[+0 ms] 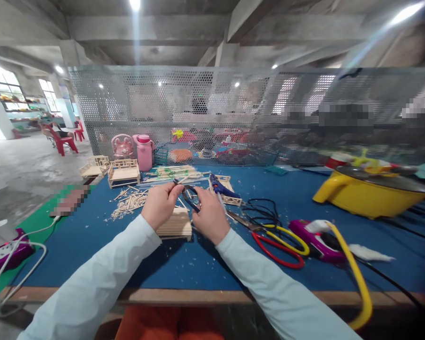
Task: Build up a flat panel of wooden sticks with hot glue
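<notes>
Over the blue table, my right hand (208,212) is closed round the dark handles of a small cutting tool (190,197). My left hand (161,204) pinches a thin wooden stick (187,179) near the tool's jaws; its fingertips hide part of both. Below my hands lies a small slatted wooden piece (175,224). Cut stick bits (130,203) are heaped left of my left hand. A blue glue gun (222,186) rests on a small wooden frame beyond my right hand. Large scissors with red and yellow handles (281,243) lie to the right.
Small wooden furniture models (123,174), a pink bottle (144,153) and stick bundles (173,172) stand or lie at the back left. Black cable (264,212), a purple power strip (317,242) and a yellow pan (371,191) occupy the right. A mesh screen (198,108) rises behind.
</notes>
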Demonstrator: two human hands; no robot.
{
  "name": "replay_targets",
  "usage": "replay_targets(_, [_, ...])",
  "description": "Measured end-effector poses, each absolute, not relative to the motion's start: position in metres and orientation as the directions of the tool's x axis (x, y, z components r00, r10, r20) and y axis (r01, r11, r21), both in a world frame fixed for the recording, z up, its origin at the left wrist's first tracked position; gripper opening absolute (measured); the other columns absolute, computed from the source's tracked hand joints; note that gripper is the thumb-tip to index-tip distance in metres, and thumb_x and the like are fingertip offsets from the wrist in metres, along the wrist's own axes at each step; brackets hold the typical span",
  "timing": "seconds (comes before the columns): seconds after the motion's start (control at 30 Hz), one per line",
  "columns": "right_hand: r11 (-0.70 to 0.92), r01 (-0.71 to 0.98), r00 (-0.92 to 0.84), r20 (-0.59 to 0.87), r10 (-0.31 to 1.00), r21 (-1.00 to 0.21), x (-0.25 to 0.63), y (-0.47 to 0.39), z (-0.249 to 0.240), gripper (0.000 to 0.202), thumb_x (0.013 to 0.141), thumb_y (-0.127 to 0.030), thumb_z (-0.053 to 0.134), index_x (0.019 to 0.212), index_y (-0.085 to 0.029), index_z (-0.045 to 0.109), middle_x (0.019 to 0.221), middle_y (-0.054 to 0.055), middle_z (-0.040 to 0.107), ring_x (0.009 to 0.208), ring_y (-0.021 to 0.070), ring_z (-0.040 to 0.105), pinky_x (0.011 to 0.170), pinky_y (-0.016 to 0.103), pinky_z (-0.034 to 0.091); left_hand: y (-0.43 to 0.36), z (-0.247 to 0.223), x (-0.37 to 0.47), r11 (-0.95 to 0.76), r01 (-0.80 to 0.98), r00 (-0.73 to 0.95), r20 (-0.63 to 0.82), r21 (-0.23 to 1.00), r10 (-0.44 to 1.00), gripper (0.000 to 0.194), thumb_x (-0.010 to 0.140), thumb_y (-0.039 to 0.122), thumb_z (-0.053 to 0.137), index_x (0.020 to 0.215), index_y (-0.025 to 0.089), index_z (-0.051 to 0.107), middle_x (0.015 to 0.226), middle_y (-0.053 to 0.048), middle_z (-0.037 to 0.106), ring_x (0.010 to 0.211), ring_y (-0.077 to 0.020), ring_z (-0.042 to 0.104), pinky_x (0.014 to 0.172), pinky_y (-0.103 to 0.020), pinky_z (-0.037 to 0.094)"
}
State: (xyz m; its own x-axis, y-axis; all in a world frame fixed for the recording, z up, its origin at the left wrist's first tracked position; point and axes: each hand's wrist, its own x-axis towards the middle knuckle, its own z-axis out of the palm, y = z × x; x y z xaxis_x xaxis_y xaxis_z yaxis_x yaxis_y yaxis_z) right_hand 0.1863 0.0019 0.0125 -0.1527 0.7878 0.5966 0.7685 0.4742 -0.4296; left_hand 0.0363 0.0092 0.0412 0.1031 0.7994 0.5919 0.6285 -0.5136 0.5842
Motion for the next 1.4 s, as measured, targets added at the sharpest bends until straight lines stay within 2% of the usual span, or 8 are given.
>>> replay_targets(0.2, [0.468,0.639,-0.156,0.493,0.856,-0.61,0.198,0.002,0.029,0.032,0.076,-0.018,0.036,0.101,-0.015,0.056,0.063,-0.001,0.057,0.052,0.0136,0.051,0.053,0.026,0.043,-0.002,0.052,0.021,-0.629,0.599,0.023,0.775,0.495,0.632,0.039,0.084,0.04,0.044,0.052,0.017,0.049,0.046,0.004,0.038,0.046,-0.0093,0.034,0.049,-0.022,0.029])
replay_targets(0.3, [0.421,0.666,-0.138,0.454,0.88,-0.616,0.217,-0.008,0.037,0.028,0.079,-0.027,0.042,0.101,-0.016,0.056,0.071,0.002,0.062,0.06,0.0154,0.055,0.057,0.028,0.044,-0.004,0.059,0.01,-0.639,0.572,-0.042,0.797,0.513,0.603,0.037,0.087,0.036,0.036,0.066,0.017,0.059,0.052,0.001,0.047,0.052,-0.0117,0.043,0.053,-0.022,0.036])
replay_targets(0.5, [0.258,0.934,-0.18,0.298,0.937,-0.247,0.242,-0.06,0.009,0.04,0.082,-0.041,0.047,0.112,-0.015,0.052,0.101,0.015,0.063,0.092,0.0281,0.06,0.074,0.037,0.044,0.013,0.044,-0.016,-0.645,0.639,0.173,0.739,0.419,0.651,0.037,0.083,0.02,0.034,0.106,0.01,0.061,0.08,-0.007,0.063,0.076,-0.0161,0.057,0.074,-0.027,0.045])
replay_targets(0.83, [-0.025,0.99,-0.043,0.481,0.875,0.135,0.254,-0.066,-0.025,0.038,0.08,-0.045,0.052,0.101,-0.014,0.056,0.093,0.017,0.062,0.084,0.032,0.056,0.064,0.04,0.04,0.02,0.006,-0.017,-0.619,0.735,0.416,0.536,0.278,0.735,0.028,0.083,0.021,0.044,0.098,0.019,0.068,0.084,-0.007,0.071,0.073,-0.0166,0.063,0.068,-0.026,0.048])
replay_targets(0.97, [0.109,0.994,-0.086,0.688,0.721,0.01,0.25,-0.07,-0.022,0.03,0.081,-0.037,0.052,0.1,-0.015,0.057,0.102,0.016,0.062,0.094,0.0308,0.055,0.08,0.045,0.038,0.015,0.002,-0.012,-0.687,0.716,0.505,0.588,0.122,0.632,0.042,0.08,0.005,0.036,0.113,0.016,0.059,0.086,-0.007,0.065,0.076,-0.0145,0.06,0.07,-0.025,0.048])
replay_targets(1.13, [0.492,0.849,-0.234,0.696,0.679,-0.195,0.246,-0.098,0.008,0.018,0.088,-0.028,0.042,0.092,-0.023,0.059,0.088,0.007,0.067,0.083,0.0213,0.061,0.077,0.036,0.045,-0.003,0.009,-0.001,-0.772,0.635,0.57,0.673,0.003,0.471,0.035,0.087,0.011,0.036,0.117,0.014,0.054,0.086,-0.008,0.066,0.079,-0.0169,0.059,0.072,-0.029,0.048])
replay_targets(1.27, [0.559,0.815,-0.379,0.592,0.711,-0.149,0.229,-0.086,0.033,0.035,0.089,-0.031,0.04,0.121,-0.02,0.05,0.112,0.011,0.063,0.1,0.0239,0.059,0.083,0.037,0.045,-0.017,0.019,0.016,-0.831,0.546,0.644,0.688,-0.108,0.334,0.035,0.089,0.013,0.034,0.123,0.012,0.046,0.076,-0.006,0.065,0.069,-0.0167,0.057,0.064,-0.029,0.046])
replay_targets(1.4, [0.607,0.791,-0.513,0.455,0.728,-0.079,0.212,-0.05,0.049,0.029,0.09,-0.023,0.035,0.101,-0.018,0.061,0.096,0.01,0.068,0.088,0.0239,0.062,0.073,0.034,0.045,-0.016,0.026,0.021,-0.833,0.544,0.627,0.706,-0.095,0.329,0.034,0.09,0.013,0.033,0.121,0.015,0.047,0.076,-0.004,0.065,0.07,-0.0149,0.058,0.067,-0.027,0.046])
